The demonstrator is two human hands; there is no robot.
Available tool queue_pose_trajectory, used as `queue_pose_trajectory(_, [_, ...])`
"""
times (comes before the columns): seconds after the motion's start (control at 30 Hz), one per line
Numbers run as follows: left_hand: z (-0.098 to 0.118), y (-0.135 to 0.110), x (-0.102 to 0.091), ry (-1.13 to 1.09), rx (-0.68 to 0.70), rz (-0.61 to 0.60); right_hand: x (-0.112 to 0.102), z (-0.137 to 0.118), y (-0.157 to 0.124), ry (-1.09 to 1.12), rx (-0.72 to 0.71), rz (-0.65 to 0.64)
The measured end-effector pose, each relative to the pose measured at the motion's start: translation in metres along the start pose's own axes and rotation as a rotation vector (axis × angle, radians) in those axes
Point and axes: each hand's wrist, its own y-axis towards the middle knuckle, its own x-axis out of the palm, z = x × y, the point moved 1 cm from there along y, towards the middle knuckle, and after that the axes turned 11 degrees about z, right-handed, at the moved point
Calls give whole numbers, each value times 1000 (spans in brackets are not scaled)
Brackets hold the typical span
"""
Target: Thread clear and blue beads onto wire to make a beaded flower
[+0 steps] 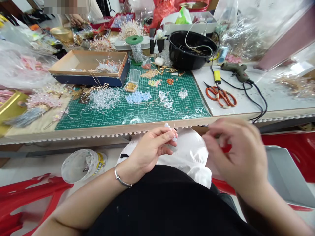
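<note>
My left hand (150,150) is held below the table edge, fingers pinched on a small clear bead cluster on a thin wire (171,131). A silver bangle sits on that wrist. My right hand (236,154) hovers just to the right, smeared by motion, its fingers curled and close to the wire piece. Both hands are over my lap, above white and black cloth. On the green cutting mat (137,111) lie piles of clear beads (104,98), pale blue beads (137,97) and small crystal clusters (165,98).
A shallow cardboard box (83,62) holds a beaded piece at the back left. A black bowl (192,49), glue gun (235,70) with its cord and orange scissors (220,95) lie to the right. Red plastic stools stand on both sides. A taped jar (82,164) lies under the table.
</note>
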Motion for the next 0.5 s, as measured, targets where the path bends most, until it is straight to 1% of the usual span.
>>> queue_pose_trajectory(0.03, [0,0,2,-24,4,-5,2,-4,-5,34,30,-83])
queue_pose_trajectory(0.1, [-2,1,5,-51,-3,-11,12,-11,-15,138,142,-252])
queue_pose_trajectory(0.13, [-3,0,6,-51,-12,-11,18,-14,-19,198,213,-309])
queue_pose_trajectory(0.17, [-4,0,8,-42,-19,-8,24,-15,-22,257,286,-336])
queue_pose_trajectory(0.23, [-6,-2,9,-8,-18,-7,32,-15,-26,385,418,-338])
queue_pose_trajectory(0.3, [-7,-4,10,31,-4,-15,35,-13,-28,525,506,-312])
queue_pose_trajectory(0.4, [-8,-7,10,102,11,-34,33,-9,-29,695,581,-265])
queue_pose_trajectory(0.5, [-8,-11,10,182,42,-60,30,-6,-29,771,625,-238])
